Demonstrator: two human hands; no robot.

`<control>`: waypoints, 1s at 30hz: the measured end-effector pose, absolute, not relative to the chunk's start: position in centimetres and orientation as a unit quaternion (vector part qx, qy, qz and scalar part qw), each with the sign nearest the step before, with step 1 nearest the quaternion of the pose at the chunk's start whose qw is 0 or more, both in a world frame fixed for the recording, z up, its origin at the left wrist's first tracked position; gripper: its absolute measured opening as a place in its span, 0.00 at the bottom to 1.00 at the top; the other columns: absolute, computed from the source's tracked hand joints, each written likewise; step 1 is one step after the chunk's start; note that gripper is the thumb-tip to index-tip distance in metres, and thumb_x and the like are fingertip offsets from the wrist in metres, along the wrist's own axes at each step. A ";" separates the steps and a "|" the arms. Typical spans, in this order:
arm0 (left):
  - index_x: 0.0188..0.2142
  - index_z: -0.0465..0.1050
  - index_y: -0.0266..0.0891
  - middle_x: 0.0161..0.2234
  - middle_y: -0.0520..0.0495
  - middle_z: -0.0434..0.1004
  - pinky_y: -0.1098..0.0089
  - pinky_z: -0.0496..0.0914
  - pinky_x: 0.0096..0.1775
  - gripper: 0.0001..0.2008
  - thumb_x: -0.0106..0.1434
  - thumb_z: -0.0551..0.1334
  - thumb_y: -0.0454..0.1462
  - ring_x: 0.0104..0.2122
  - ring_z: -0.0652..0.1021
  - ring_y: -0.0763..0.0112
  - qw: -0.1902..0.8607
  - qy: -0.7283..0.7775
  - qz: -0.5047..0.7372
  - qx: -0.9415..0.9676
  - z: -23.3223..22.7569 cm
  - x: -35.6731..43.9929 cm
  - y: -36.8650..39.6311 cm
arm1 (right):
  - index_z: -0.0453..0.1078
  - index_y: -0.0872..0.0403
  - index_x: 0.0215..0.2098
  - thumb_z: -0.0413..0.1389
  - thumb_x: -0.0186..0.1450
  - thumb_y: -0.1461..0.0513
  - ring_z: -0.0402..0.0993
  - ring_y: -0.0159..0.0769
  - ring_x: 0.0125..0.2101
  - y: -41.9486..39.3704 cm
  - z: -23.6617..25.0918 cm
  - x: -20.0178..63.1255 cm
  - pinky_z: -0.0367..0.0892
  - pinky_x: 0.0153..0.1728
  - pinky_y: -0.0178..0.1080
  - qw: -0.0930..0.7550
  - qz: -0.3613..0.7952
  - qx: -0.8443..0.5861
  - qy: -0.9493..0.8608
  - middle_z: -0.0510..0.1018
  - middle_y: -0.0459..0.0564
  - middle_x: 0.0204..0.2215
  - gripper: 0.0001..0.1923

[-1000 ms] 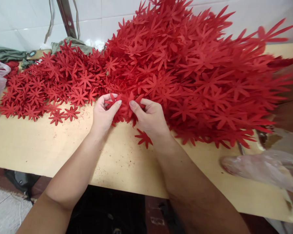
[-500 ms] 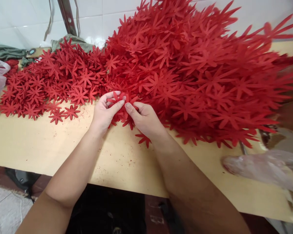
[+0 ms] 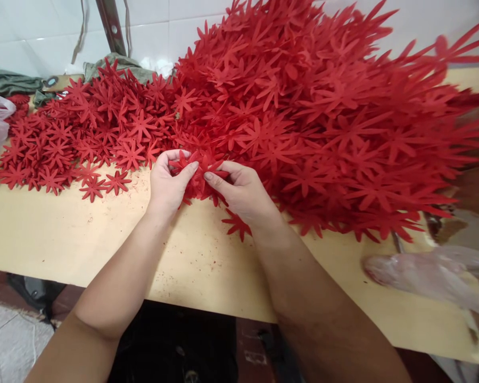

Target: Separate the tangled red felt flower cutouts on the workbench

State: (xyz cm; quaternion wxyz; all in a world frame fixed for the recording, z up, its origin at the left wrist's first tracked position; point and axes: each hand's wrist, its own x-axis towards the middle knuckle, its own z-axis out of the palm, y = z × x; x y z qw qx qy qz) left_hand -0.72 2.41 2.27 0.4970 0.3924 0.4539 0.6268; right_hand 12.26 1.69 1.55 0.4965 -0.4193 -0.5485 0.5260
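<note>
The stack (image 3: 201,178) of red flower cut-outs sits at the near edge of the heap (image 3: 323,117), raised just off the table (image 3: 64,234) between both hands. The left hand (image 3: 167,183) pinches the stack's left side between thumb and forefinger. The right hand (image 3: 241,191) pinches its right side, thumb on top. How many layers are in the stack cannot be told; it appears to be several, pressed flat together.

Risks, as judged from this position:
- The petals are narrow and pointed. A pull across the layers could bend or tear one.
- Petals of adjacent cut-outs interlock. Lifting the stack could drag loose pieces out of the heap.
- The heap is tall and slopes toward the hands. Disturbing its base could send pieces sliding onto the bare table or over its edge.
- A loose pinch could let the layers fan apart and lose alignment.

Materials: the cut-outs are thin, matte, felt-like or foam-like sheet, each a multi-petalled star. One flower (image 3: 236,223) lies alone just under the right wrist. To the left, smaller flowers (image 3: 67,143) lie spread in a low layer. The table is smooth tan board, dusted with red specks. A clear plastic bag (image 3: 427,276) lies at the right, well apart from the hands. Green cloth (image 3: 11,84) lies against the white tiled wall (image 3: 35,32).
</note>
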 end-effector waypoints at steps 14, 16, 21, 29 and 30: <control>0.35 0.69 0.40 0.26 0.56 0.72 0.77 0.70 0.31 0.17 0.47 0.72 0.37 0.26 0.73 0.80 0.475 0.483 0.666 0.313 2.6 -2.3 3.2 | 0.66 0.54 0.22 0.64 0.51 0.50 0.53 0.22 0.17 1.5 2.0 12.4 0.49 0.17 0.31 0.474 0.514 -0.464 -0.543 0.61 0.40 0.16 0.18; 0.35 0.68 0.40 0.26 0.56 0.72 0.77 0.69 0.29 0.18 0.47 0.72 0.38 0.26 0.73 0.80 0.468 0.487 0.667 0.314 2.6 -2.6 3.5 | 0.66 0.55 0.22 0.65 0.50 0.50 0.51 0.22 0.17 1.7 1.8 12.6 0.49 0.17 0.31 0.478 0.508 -0.474 -0.538 0.60 0.39 0.15 0.18; 0.34 0.68 0.40 0.25 0.56 0.72 0.77 0.68 0.29 0.18 0.46 0.72 0.37 0.24 0.73 0.80 0.501 0.469 0.635 0.355 2.3 -2.0 3.2 | 0.70 0.53 0.26 0.65 0.46 0.45 0.58 0.23 0.20 2.2 1.2 12.9 0.57 0.21 0.31 0.511 0.502 -0.456 -0.529 0.66 0.40 0.19 0.23; 0.33 0.66 0.39 0.27 0.55 0.74 0.76 0.71 0.33 0.17 0.48 0.71 0.36 0.26 0.75 0.80 0.520 0.449 0.606 0.402 2.2 -0.6 2.3 | 0.74 0.53 0.27 0.66 0.48 0.48 0.70 0.29 0.28 2.0 1.0 12.3 0.70 0.37 0.37 0.513 0.512 -0.411 -0.553 0.76 0.44 0.26 0.19; 0.33 0.66 0.39 0.28 0.55 0.75 0.76 0.71 0.33 0.16 0.48 0.71 0.35 0.27 0.75 0.80 0.520 0.448 0.604 0.405 2.2 -0.6 2.4 | 0.74 0.53 0.27 0.66 0.48 0.48 0.71 0.29 0.29 2.0 1.0 12.2 0.70 0.37 0.38 0.519 0.510 -0.408 -0.551 0.76 0.45 0.26 0.18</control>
